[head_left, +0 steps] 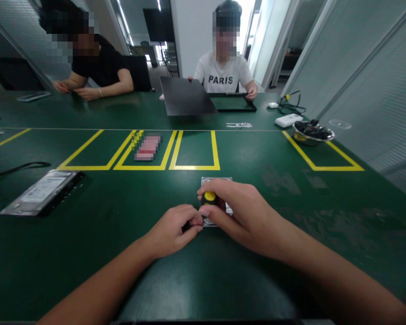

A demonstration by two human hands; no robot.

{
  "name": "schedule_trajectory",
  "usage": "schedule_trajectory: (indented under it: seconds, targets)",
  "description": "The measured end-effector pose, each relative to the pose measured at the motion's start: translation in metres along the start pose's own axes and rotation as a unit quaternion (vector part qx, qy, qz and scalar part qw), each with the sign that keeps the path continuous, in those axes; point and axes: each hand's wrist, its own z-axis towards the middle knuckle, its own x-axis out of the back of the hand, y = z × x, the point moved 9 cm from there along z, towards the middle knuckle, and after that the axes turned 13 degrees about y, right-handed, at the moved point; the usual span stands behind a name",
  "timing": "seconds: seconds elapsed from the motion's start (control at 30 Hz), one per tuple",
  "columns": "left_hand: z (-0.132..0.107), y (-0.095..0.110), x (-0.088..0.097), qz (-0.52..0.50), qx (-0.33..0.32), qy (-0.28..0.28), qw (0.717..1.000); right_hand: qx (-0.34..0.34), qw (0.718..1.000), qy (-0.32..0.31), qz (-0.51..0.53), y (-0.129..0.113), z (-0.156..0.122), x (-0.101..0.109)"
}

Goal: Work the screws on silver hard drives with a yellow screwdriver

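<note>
In the head view a small silver hard drive [217,179] lies on the green table in front of me, mostly covered by my hands. My right hand [246,212] is closed around a screwdriver [209,197] with a black handle and yellow top, held upright over the drive. The screwdriver's tip is hidden. At the drive's left edge my left hand [176,228] pinches it between thumb and curled fingers.
A larger hard drive [42,192] sits to the left. Yellow tape [194,167] marks rectangles across the table. A bowl of dark parts [313,135] stands at the right. Opposite, one person [223,72] holds a dark panel [187,97]; another person [101,67] sits left.
</note>
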Motion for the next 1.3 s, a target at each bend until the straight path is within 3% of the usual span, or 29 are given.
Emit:
schedule_trajectory:
  seconds: [0.4,0.6,0.77,1.3]
  targets:
    - [0.000,-0.001,-0.001,-0.002,0.005,-0.001,1.000,-0.003,1.000,0.000,0.007,0.001,0.000,0.001]
    - [-0.001,-0.001,0.000,0.002,0.006,0.001,1.000,0.031,0.999,0.007,0.021,-0.007,-0.001,0.005]
    - [0.001,0.003,0.002,0.002,-0.010,0.009,1.000,0.038,0.998,0.036,0.029,-0.007,-0.001,0.013]
    - [0.000,0.001,0.000,0.005,-0.005,-0.003,1.000,0.064,0.998,0.004,0.010,-0.011,-0.001,0.011]
